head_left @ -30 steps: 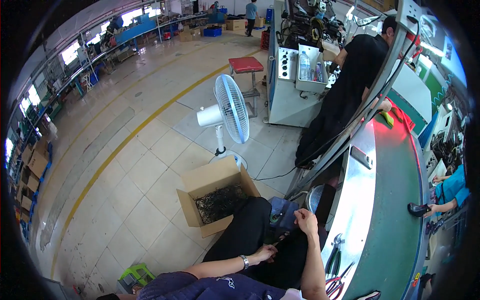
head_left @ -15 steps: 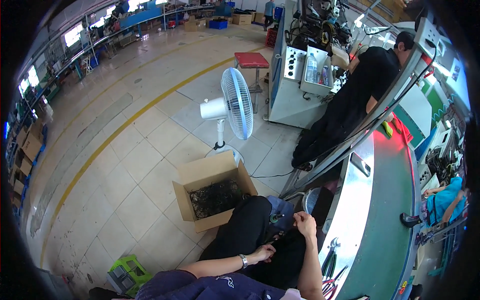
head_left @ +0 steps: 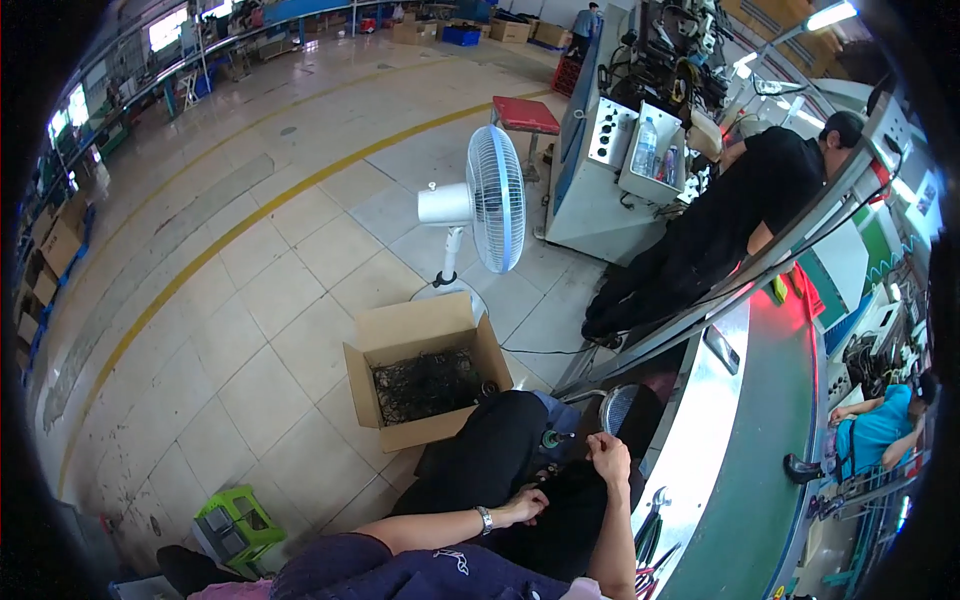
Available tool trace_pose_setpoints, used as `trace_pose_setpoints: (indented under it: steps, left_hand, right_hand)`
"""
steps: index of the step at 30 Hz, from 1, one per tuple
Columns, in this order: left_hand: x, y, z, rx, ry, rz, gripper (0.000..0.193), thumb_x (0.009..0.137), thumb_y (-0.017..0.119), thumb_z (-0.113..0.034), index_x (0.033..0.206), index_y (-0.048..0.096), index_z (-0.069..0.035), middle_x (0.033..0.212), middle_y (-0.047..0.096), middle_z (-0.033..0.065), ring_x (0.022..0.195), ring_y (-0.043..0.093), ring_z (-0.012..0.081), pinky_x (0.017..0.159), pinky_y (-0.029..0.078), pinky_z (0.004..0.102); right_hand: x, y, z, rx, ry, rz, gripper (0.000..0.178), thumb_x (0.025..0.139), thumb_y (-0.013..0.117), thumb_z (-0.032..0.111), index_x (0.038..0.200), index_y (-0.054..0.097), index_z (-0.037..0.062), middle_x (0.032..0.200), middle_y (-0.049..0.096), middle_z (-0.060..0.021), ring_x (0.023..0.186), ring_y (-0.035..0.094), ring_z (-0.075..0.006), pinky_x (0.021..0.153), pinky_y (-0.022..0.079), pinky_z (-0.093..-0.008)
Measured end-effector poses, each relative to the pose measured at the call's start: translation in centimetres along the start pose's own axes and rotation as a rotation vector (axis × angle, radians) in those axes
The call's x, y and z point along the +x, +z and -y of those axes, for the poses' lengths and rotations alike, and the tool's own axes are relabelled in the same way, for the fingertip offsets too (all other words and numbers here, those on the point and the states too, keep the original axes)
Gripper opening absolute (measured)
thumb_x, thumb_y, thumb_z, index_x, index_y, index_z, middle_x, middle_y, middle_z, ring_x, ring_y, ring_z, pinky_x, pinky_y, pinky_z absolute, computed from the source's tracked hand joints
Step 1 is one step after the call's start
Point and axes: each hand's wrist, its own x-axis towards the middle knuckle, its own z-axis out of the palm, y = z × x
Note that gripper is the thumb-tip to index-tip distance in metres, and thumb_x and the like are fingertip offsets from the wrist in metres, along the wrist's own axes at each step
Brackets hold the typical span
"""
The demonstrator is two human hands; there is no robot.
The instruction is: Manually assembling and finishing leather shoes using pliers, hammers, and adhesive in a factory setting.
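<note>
My left hand [head_left: 522, 506], with a metal wristwatch [head_left: 485, 520] on its wrist, rests low over my dark trousers, fingers curled together. Higher and to the right, my right hand [head_left: 609, 459] is closed in a pinch beside the metal-topped bench edge. Whatever either hand holds is too small or hidden to name. Between my knees, just left of the right hand, is a small green and dark object [head_left: 552, 438] with a thin tip. Several tiny pieces lie below it. An open cardboard box [head_left: 365, 395] with a tangle of thin black strands [head_left: 428, 386] stands in front of my knees.
A white fan [head_left: 497, 200] stands behind the box, near a red stool [head_left: 525, 114]. On my right runs a bench with a green belt [head_left: 750, 450], pliers [head_left: 650, 525] and a phone [head_left: 721, 350]. A green plastic step stool [head_left: 240, 528] is at lower left. A co-worker [head_left: 715, 215] leans over the bench.
The view has shifted, and the fan head has turned slightly. My right hand is a little lower, still pinched; my left hand stays in nearly the same place.
</note>
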Motion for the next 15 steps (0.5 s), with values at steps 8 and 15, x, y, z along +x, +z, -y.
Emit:
trace_pose_setpoints:
  steps: [8, 15]
  left_hand:
    - [-0.6, -0.4, -0.3, -0.005, -0.003, -0.016, 0.021, 0.094, 0.049, -0.013, 0.111, 0.056, -0.004, 0.089, 0.058, 0.0077, 0.065, 0.063, 0.0163, 0.056, 0.052, 0.029]
    - [2.0, 0.7, -0.1, -0.013, 0.036, -0.016, 0.021, 0.085, 0.046, -0.006, 0.103, 0.057, -0.002, 0.082, 0.058, 0.0112, 0.056, 0.064, 0.0192, 0.047, 0.052, 0.0326]
  right_hand:
    - [3.6, 0.7, -2.5, 0.393, -0.02, 0.182, 0.022, 0.09, 0.059, 0.02, 0.091, 0.07, 0.0008, 0.065, 0.067, -0.0053, 0.061, 0.061, -0.0102, 0.059, 0.046, -0.0268]
    - [11.1, 0.2, -9.9, 0.61, 0.054, 0.116, 0.015, 0.091, 0.06, 0.016, 0.086, 0.068, 0.004, 0.064, 0.059, -0.0006, 0.054, 0.052, -0.0097, 0.049, 0.041, -0.0238]
